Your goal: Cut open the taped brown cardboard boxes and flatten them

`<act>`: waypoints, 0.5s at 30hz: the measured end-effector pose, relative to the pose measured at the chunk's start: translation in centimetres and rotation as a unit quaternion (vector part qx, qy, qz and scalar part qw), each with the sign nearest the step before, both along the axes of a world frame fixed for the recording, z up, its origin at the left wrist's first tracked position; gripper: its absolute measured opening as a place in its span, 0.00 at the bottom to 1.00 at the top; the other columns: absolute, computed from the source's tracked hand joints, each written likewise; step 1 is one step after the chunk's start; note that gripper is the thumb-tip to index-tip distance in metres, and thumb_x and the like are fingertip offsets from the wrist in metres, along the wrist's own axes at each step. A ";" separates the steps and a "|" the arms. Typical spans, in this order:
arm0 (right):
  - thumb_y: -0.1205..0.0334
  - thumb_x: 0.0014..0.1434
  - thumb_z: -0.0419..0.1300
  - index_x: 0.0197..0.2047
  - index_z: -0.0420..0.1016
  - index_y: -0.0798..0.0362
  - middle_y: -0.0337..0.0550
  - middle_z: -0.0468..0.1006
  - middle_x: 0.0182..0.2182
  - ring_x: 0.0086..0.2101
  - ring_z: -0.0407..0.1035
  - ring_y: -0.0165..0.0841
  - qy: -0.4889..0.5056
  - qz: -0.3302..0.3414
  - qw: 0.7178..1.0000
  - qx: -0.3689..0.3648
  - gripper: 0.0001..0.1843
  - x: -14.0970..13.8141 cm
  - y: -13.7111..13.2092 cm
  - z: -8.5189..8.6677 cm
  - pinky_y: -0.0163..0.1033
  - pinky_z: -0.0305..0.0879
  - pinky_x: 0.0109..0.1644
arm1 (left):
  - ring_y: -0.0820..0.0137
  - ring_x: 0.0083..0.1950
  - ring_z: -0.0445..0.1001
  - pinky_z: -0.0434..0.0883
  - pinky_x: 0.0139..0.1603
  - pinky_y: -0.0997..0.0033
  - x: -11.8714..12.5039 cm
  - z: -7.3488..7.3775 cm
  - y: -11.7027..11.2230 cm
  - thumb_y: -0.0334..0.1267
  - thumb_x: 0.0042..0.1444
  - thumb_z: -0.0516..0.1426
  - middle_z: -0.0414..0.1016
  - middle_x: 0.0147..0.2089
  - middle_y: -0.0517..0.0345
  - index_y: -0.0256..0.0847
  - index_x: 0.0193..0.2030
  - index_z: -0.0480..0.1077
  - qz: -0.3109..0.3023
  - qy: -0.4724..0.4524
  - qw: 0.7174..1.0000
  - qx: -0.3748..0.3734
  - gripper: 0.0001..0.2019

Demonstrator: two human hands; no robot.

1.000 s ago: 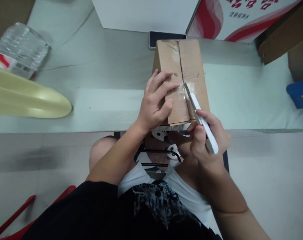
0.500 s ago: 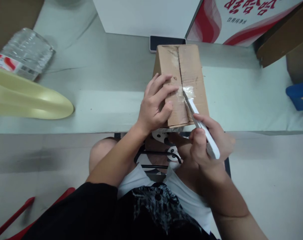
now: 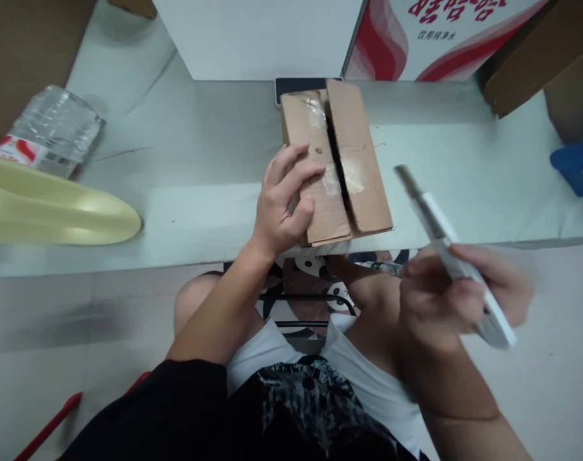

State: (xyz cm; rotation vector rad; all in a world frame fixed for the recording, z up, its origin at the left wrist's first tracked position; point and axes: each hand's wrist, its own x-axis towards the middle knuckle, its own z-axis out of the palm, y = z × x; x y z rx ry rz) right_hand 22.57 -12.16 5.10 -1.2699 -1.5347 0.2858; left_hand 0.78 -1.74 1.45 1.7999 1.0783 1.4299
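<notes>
A cardboard box (image 3: 320,205) lies near the front edge of the table, a dark gap running between its two top flaps. Its right flap (image 3: 361,147) is raised a little, and clear tape clings to both flaps. My left hand (image 3: 284,202) rests on the left flap with fingers apart, lying against the cardboard. To the right of the box, my right hand (image 3: 459,294) is closed around a white utility knife (image 3: 440,224). The blade is out, pointing up and left, apart from the box. This hand is slightly blurred.
A dark phone (image 3: 301,84) lies behind the box, before a white panel (image 3: 262,38). At the left are a yellow curved object (image 3: 61,205) and a clear plastic bottle (image 3: 56,128). A red-and-white carton (image 3: 430,38) and a blue container (image 3: 577,166) stand right.
The knife has come off the box's seam and moved right with my right hand. The right flap has lifted and the gap has widened. My left hand stays on the box.
</notes>
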 end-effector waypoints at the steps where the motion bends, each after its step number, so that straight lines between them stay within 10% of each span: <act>1: 0.49 0.72 0.50 0.57 0.71 0.42 0.37 0.75 0.30 0.28 0.73 0.34 -0.003 -0.025 1.000 0.019 0.16 0.3 1.0 -0.3 0.41 0.71 0.32 | 0.47 0.73 0.63 0.57 0.76 0.42 -0.1 -0.1 0.1 0.69 0.58 0.56 0.70 0.67 0.50 0.49 0.49 0.78 0.001 -0.002 1.000 -0.001 0.28; 7: 0.49 0.63 0.60 0.64 0.71 0.52 0.58 0.76 0.57 0.58 0.71 0.52 -0.166 -0.034 0.965 -0.199 0.29 2.7 7.1 -4.0 0.63 0.68 0.62 | 0.53 0.74 0.62 0.58 0.77 0.48 -1.3 -0.8 1.2 0.63 0.62 0.57 0.67 0.69 0.56 0.48 0.50 0.76 -0.011 -0.026 1.000 0.010 0.23; 15: 0.52 0.61 0.61 0.54 0.83 0.46 0.53 0.64 0.69 0.72 0.43 0.69 -0.272 0.011 0.909 -0.314 0.20 0.7 6.6 -5.1 0.82 0.46 0.66 | 0.51 0.74 0.62 0.64 0.74 0.53 -4.1 -0.3 2.1 0.61 0.44 0.71 0.69 0.67 0.56 0.48 0.43 0.76 0.051 -0.178 0.975 -0.124 0.25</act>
